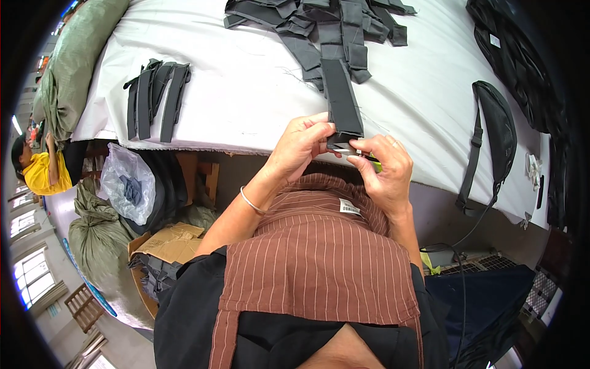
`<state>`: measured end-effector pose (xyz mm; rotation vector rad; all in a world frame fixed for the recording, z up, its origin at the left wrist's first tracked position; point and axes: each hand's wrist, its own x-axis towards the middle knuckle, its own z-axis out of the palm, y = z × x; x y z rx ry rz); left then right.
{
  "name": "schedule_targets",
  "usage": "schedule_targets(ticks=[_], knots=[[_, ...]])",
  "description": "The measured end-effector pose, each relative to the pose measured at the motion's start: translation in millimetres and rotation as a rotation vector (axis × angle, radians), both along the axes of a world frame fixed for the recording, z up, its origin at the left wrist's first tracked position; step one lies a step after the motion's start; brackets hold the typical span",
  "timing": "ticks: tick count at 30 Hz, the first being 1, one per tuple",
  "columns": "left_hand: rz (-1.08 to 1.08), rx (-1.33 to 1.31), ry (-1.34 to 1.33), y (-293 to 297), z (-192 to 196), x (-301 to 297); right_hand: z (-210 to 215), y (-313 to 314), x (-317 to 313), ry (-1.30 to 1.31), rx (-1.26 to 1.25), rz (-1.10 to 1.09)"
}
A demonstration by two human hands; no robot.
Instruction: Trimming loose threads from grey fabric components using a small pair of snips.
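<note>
Head view shows my left hand (302,142) pinching a black strip (342,101) over the white table's (246,80) near edge, my right hand (387,165) pinching a bladed tool (339,147), its handle mostly hidden.

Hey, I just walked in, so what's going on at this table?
A person's left hand holds the near end of a dark fabric strip at the edge of the white-covered table. The right hand holds what looks like small snips, blades at that end. More strips lie in a pile beyond, and a smaller group lies to the left.
</note>
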<state>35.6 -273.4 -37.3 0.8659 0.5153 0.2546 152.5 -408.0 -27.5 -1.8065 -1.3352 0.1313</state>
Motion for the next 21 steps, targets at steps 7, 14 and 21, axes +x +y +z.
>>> schedule_targets(ticks=[7,14,21], knots=[[0.003,0.019,0.012,0,-9,1,-2,3,-4,0.000,0.049,-0.006],[0.022,0.056,-0.010,-1,1,3,-1,4,1,-0.013,0.047,-0.037],[0.033,0.093,0.063,-2,4,1,-5,-2,0,0.069,0.091,-0.015]])
